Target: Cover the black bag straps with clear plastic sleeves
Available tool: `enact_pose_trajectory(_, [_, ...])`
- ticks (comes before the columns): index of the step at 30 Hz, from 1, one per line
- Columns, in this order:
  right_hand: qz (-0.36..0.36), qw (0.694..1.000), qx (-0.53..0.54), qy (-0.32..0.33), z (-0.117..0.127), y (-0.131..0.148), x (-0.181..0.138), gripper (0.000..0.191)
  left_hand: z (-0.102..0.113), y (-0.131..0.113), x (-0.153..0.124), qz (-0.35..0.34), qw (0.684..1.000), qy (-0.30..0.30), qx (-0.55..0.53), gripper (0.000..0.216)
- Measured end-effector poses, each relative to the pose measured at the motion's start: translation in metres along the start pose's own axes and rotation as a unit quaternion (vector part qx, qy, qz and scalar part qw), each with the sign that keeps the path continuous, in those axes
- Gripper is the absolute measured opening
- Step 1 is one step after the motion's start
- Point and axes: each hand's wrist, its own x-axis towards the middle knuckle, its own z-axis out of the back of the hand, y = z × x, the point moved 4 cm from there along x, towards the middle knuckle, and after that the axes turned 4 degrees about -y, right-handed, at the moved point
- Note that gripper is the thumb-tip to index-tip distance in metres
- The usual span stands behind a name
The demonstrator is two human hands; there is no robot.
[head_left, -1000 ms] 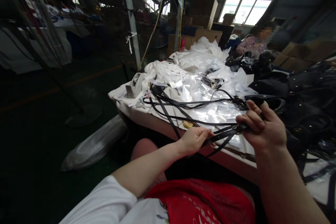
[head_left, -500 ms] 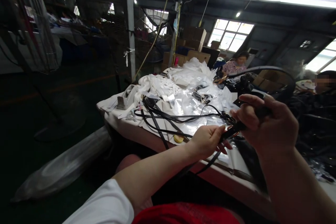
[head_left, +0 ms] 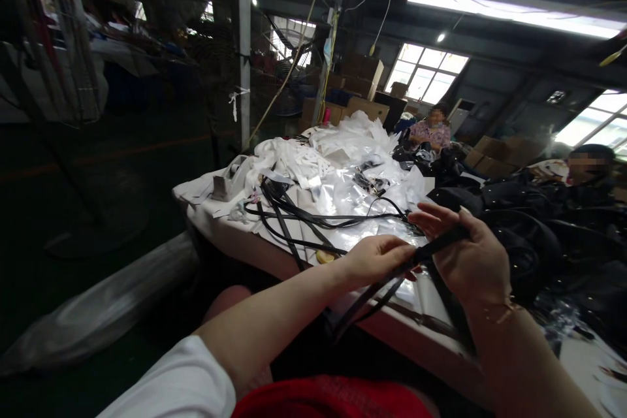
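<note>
- Holding a black strap (head_left: 416, 260) above the bench (head_left: 274, 255) edge: left hand (head_left: 375, 261) in a closed grip, right hand (head_left: 467, 258) with the strap across its loosely curled fingers.
- Judged step: handling and sorting straps; more (head_left: 304, 219) lie on the bench.
- Next calls for a firm hold against tangling.

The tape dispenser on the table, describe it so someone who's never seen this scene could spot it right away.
Start at the white-covered table and go to its near left corner, left of the loose black straps. The tape dispenser sits there: a small grey wedge-shaped block, the only hard, solid thing among soft white plastic bags.
</note>
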Motion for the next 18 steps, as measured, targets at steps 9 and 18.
enact_pose_trajectory(9, [-0.066, 0.996, -0.02, 0.054, 0.014, 0.0, 0.001, 0.052, 0.004, 0.025, -0.006, 0.088, 0.992, 0.044, 0.079, 0.054])
enact_pose_trajectory(18, [-0.064, 0.988, -0.045, 0.133, 0.011, -0.013, -0.002, 0.052, -0.009, 0.036, -0.004, 0.116, 0.991, 0.071, 0.009, 0.046])
